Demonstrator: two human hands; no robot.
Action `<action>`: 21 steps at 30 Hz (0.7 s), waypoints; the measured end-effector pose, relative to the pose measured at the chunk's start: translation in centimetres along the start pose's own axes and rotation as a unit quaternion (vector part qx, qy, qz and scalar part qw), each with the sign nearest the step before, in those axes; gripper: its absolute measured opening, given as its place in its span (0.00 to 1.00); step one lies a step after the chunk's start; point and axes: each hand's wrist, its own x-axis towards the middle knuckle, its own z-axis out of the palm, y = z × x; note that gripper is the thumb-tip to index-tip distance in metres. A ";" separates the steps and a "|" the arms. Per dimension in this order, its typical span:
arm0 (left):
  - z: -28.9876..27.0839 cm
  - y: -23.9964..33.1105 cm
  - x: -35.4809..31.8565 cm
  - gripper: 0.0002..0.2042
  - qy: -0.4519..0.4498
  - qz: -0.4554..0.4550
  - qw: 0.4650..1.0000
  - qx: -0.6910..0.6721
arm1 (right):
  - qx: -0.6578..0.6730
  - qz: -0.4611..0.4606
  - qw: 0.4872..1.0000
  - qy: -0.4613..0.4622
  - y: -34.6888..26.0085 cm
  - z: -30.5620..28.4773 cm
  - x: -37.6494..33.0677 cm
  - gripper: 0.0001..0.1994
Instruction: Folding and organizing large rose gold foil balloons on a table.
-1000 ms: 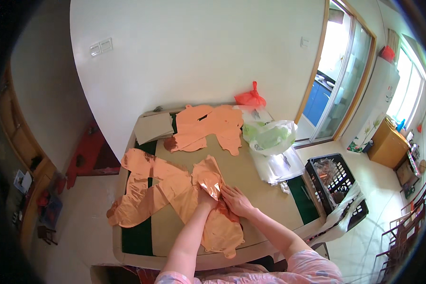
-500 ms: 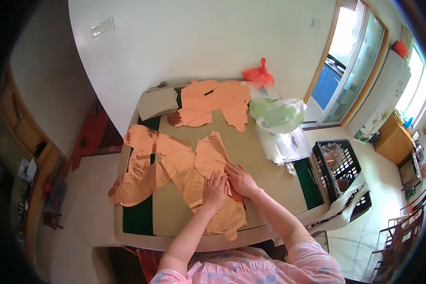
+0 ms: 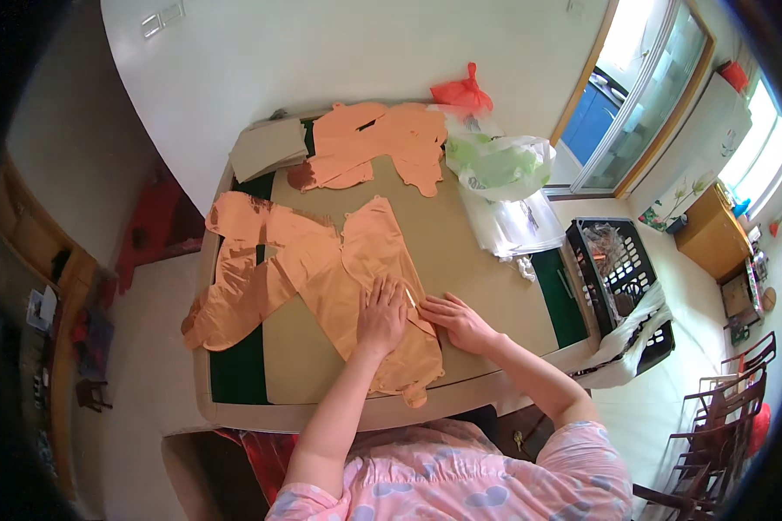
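A shiny orange foil sheet (image 3: 317, 265), which looks like a flat, uninflated foil balloon, spreads over the near left of the table with several arms and small tabs on its edges. On its right arm my left hand (image 3: 381, 317) lies flat, fingers stretched forward. My right hand (image 3: 462, 325) rests at that arm's right edge, fingers straight and close together, fingertips touching the foil. Neither hand visibly grips anything, though what lies under the palms is hidden. Another flat orange foil piece (image 3: 382, 143) lies at the far side of the table.
The table carries a tan board (image 3: 504, 321) over a green surface (image 3: 237, 373). Grey-brown sheets (image 3: 269, 149) lie at far left. Far right are a red plastic bag (image 3: 463, 91), a white-green bag (image 3: 504, 165) and clear plastic sleeves (image 3: 517, 227). A black crate (image 3: 617, 260) stands beside the table's right.
My right hand has shifted a little to the right, away from the left hand, and its fingers lie straighter. The foil's right edge lies flatter. The whole view has tilted slightly.
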 end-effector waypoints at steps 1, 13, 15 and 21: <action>0.1 -0.1 0.0 0.22 0.008 0.003 1.000 0.001 | -0.005 0.006 1.000 -0.006 -0.5 -0.1 -1.0 0.29; -0.6 0.3 0.0 0.23 -0.022 0.000 1.000 0.003 | -0.028 -0.028 0.998 -0.058 -1.0 -2.1 -3.1 0.24; -0.9 0.4 -0.1 0.23 -0.026 0.004 0.999 0.023 | -0.007 0.020 1.000 0.013 -1.8 -2.3 1.4 0.23; -0.2 0.5 0.0 0.23 -0.022 0.003 1.000 0.018 | -0.076 0.127 0.980 0.130 2.8 3.0 10.1 0.20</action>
